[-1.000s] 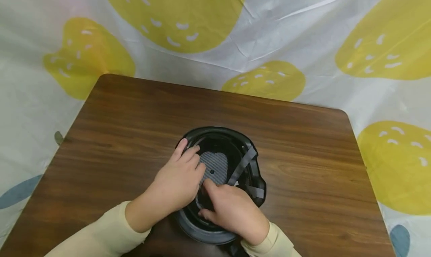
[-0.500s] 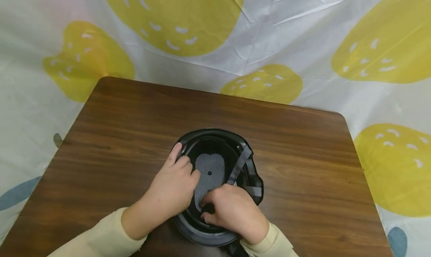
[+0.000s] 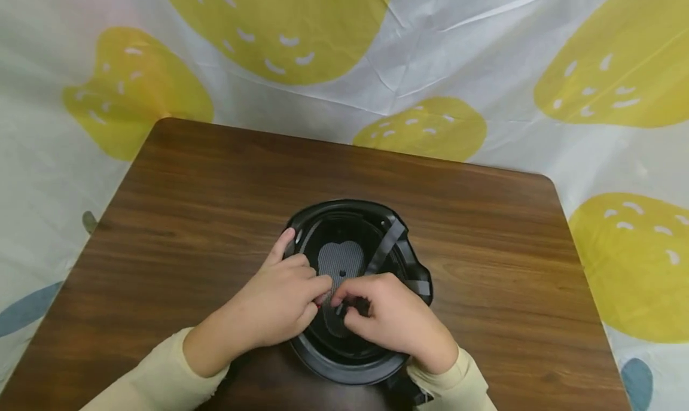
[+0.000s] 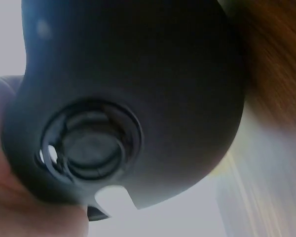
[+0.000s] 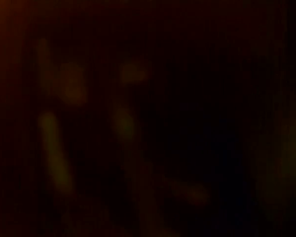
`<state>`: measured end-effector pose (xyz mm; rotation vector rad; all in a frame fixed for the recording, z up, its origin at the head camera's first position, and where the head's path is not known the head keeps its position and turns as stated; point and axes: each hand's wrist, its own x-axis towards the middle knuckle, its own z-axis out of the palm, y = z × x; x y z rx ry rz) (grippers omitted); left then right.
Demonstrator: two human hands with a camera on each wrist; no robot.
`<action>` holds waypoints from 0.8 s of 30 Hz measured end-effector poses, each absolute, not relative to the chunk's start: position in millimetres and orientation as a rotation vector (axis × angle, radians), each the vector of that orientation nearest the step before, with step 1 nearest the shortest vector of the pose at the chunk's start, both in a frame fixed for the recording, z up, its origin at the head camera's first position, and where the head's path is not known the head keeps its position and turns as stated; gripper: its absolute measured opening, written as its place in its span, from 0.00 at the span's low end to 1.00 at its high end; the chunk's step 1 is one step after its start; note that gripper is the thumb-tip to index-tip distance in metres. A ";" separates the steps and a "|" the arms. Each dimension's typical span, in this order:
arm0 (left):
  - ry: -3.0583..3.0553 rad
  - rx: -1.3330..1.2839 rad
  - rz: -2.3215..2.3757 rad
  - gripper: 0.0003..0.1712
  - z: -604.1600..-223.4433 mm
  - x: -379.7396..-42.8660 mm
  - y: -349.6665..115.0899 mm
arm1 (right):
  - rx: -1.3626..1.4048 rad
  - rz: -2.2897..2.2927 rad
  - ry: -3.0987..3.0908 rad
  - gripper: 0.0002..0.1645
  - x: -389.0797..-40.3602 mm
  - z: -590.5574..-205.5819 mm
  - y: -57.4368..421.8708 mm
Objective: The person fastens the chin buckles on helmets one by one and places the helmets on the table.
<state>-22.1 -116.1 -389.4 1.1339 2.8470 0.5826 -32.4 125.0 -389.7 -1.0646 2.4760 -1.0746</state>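
A black helmet [image 3: 355, 372] lies upside down near the table's front, its striped grey padding [image 3: 340, 256] facing up. My left hand [image 3: 271, 306] reaches over its left side, with the index finger stretched along the rim. Its thumb and another finger pinch a small red piece [image 3: 319, 304], mostly hidden. Over the inside, my right hand [image 3: 395, 312] is curled, with a thin grey strip [image 3: 340, 309] between thumb and index fingertip. In the left wrist view, the helmet's dark outer shell [image 4: 187, 108] has a round recess [image 4: 91, 145], and part of my left hand shows beside it.
Grey straps [image 3: 386, 248] cross the helmet's right side. A dark part [image 3: 401, 387] sticks out below the helmet by my right sleeve. Behind the brown wooden table [image 3: 500, 249] hangs a white cloth [image 3: 430, 46] with yellow shapes. The right wrist view is nearly black.
My left thumb and fingers have moved in and now pinch the red piece. My right hand has lifted and shifted right, its fingertips now facing the left hand's. The helmet has shifted slightly right.
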 end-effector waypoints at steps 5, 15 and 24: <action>2.760 1.068 0.829 0.08 -388.3 -24.7 -120.5 | -1.029 -1.335 2.472 0.11 -34.6 -385.8 129.9; 2.614 1.023 1.330 0.09 -388.8 -29.2 -133.6 | -0.666 -1.625 2.502 0.16 -36.7 -376.4 132.0; 2.450 1.021 1.626 0.11 -391.9 -26.8 -138.9 | -0.623 -1.689 2.331 0.09 -36.8 -371.6 131.6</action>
